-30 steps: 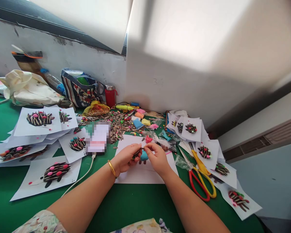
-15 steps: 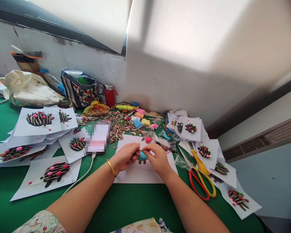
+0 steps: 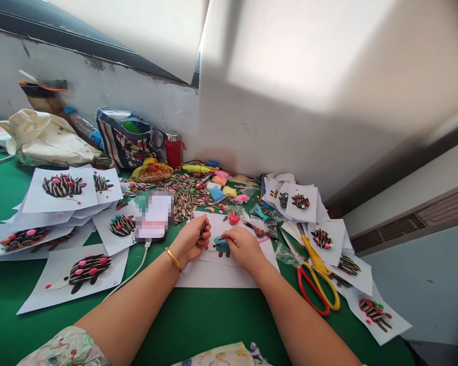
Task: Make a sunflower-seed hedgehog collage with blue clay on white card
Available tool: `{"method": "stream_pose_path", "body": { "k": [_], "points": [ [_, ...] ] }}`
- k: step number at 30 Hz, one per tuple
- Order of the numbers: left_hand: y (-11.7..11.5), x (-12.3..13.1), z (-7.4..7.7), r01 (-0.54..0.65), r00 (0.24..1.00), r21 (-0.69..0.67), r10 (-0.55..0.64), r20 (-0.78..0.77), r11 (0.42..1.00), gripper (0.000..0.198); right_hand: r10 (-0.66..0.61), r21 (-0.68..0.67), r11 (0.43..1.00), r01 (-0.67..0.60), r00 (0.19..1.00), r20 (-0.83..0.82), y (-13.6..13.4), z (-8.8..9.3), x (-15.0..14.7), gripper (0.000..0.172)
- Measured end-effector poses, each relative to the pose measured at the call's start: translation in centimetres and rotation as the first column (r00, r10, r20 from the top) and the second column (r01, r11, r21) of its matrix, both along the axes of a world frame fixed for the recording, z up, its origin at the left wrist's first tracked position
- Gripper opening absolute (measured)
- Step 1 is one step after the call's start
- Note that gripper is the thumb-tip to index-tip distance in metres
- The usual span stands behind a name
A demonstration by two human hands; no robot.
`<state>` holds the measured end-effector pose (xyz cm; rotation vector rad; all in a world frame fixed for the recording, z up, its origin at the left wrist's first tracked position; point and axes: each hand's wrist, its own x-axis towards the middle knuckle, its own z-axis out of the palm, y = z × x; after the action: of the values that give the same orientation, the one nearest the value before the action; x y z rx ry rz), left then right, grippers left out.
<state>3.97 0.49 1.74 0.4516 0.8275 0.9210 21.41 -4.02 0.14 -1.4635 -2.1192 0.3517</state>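
Observation:
My left hand [image 3: 191,241] is curled closed around some dark sunflower seeds, beside the paper's left part. My right hand [image 3: 245,248] pinches a sunflower seed at a blue clay body [image 3: 222,245], its fingertips covering part of the clay. The clay sits on a small white card [image 3: 213,258], with dark seeds as feet below it and a pale drawn or modelled snout at its left. Beneath the card lies a larger white sheet [image 3: 198,278].
Loose sunflower seeds [image 3: 183,195] cover the table's back middle, near coloured clay lumps [image 3: 216,194]. Scissors [image 3: 315,284] lie right of the sheet. Finished hedgehog cards [image 3: 61,203] are stacked left, others right [image 3: 301,201]. A charging phone [image 3: 152,216] and red flask [image 3: 173,151] stand leftward.
My hands have moved apart. The right hand has lowered from beside the left fingers onto the blue clay, and the left hand has drawn left, uncovering more of the card.

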Motion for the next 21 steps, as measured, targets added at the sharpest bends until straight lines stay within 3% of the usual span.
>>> {"method": "stream_pose_path", "body": {
  "k": [21],
  "points": [
    [0.23, 0.08, -0.32, -0.014, 1.0, -0.029, 0.015, 0.003, 0.999, 0.021, 0.101, 0.035, 0.993, -0.109, 0.978, 0.184, 0.96, -0.76, -0.34, 0.026]
  ]
}}
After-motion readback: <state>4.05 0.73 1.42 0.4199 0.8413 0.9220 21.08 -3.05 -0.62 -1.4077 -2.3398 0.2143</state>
